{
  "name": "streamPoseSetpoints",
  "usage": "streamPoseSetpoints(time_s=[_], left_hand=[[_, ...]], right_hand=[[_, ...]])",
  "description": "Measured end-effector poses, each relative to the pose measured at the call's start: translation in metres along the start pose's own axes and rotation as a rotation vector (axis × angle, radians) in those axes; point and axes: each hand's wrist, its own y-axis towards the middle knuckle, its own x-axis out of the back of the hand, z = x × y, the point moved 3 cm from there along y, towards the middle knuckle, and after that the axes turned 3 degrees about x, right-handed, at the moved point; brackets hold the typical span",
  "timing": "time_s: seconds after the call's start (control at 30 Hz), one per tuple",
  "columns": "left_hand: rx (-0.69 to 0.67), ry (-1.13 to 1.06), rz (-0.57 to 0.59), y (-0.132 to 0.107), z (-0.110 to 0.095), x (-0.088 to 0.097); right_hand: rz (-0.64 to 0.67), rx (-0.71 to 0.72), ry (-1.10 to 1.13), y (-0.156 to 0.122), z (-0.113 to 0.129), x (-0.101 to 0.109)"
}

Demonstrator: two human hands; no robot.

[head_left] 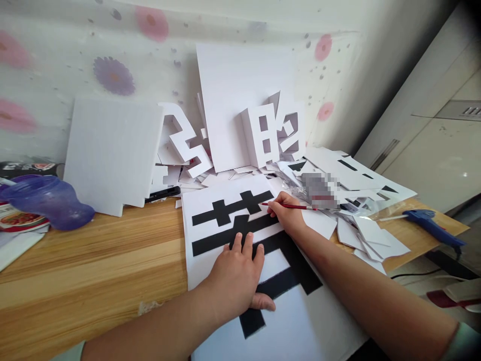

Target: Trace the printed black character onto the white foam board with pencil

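Note:
My left hand (240, 273) lies flat with fingers spread on a white board (296, 326), over a large black character shape (300, 271). Under and around that hand, several thick black strokes show; part of the shape is hidden by it. Near the board's upper right, my right hand (287, 210) is closed round a slim red pencil (298, 206). The pencil lies nearly level, its left end just above the upper black strokes (233, 206). Whether that end touches the board I cannot tell.
Behind the board stand white cut-out characters (259, 133) against a tall white panel (229, 100). White scraps (361, 238) and a blue glue gun (432, 225) lie at the right. A purple translucent bottle (48, 198) and another white panel (112, 150) are left on the wooden table (112, 255).

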Motion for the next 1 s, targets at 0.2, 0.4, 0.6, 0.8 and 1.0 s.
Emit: streamPoseSetpoints(time_s=[0.2, 0.4, 0.6, 0.8, 1.0], left_hand=[[0.000, -0.004, 0.001, 0.0014, 0.0002, -0.0010], [0.000, -0.031, 0.012, 0.0003, 0.0005, 0.0009], [-0.002, -0.046, 0.026, -0.0009, 0.0001, 0.0027], [0.005, -0.060, 0.044, -0.0015, -0.0001, 0.0045], [0.001, -0.038, 0.007, 0.0002, 0.0008, -0.0007]], right_hand=[[0.036, -0.024, -0.049, 0.0008, -0.0017, -0.0021], [0.034, -0.022, -0.071, 0.0017, -0.0056, -0.0011], [0.000, 0.025, -0.031, 0.0032, -0.0043, 0.0023], [-0.034, 0.032, -0.022, 0.0009, -0.0017, 0.0040], [-0.054, 0.023, -0.010, -0.0004, -0.0033, 0.0029]])
